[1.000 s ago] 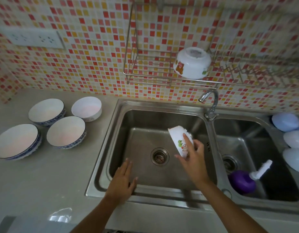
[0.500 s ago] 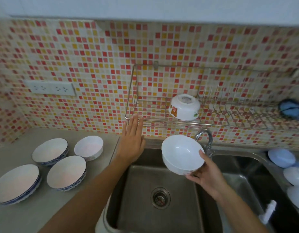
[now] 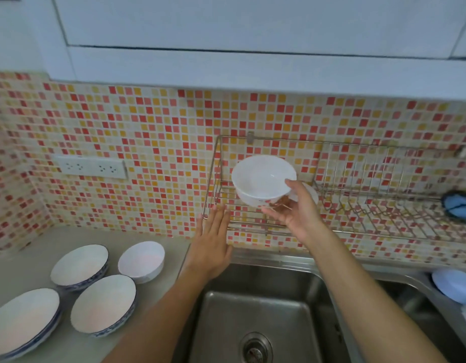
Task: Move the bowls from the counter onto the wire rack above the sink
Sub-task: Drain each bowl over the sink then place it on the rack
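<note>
My right hand (image 3: 294,208) holds a small white bowl (image 3: 260,179) by its rim and underside, raised in front of the left part of the wire rack (image 3: 357,213) on the tiled wall. Behind my fingers a sliver of another white bowl (image 3: 311,191) shows on the rack. My left hand (image 3: 212,244) is flat and open, fingertips near the rack's lower left corner, holding nothing. On the counter (image 3: 25,263) at the left stand three blue-rimmed bowls (image 3: 80,265) (image 3: 103,306) (image 3: 22,323) and a small white bowl (image 3: 141,260).
The steel sink (image 3: 266,323) lies below the rack, its drain at the bottom. A blue item (image 3: 460,208) sits at the rack's right end. A pale blue dish (image 3: 453,284) rests at the right. A socket strip (image 3: 90,167) is on the wall. White cabinets (image 3: 253,35) hang overhead.
My right hand has lifted the white bowl from over the sink up to the rack's left section. The left hand stayed near the rack's lower left corner. The view tilted upward.
</note>
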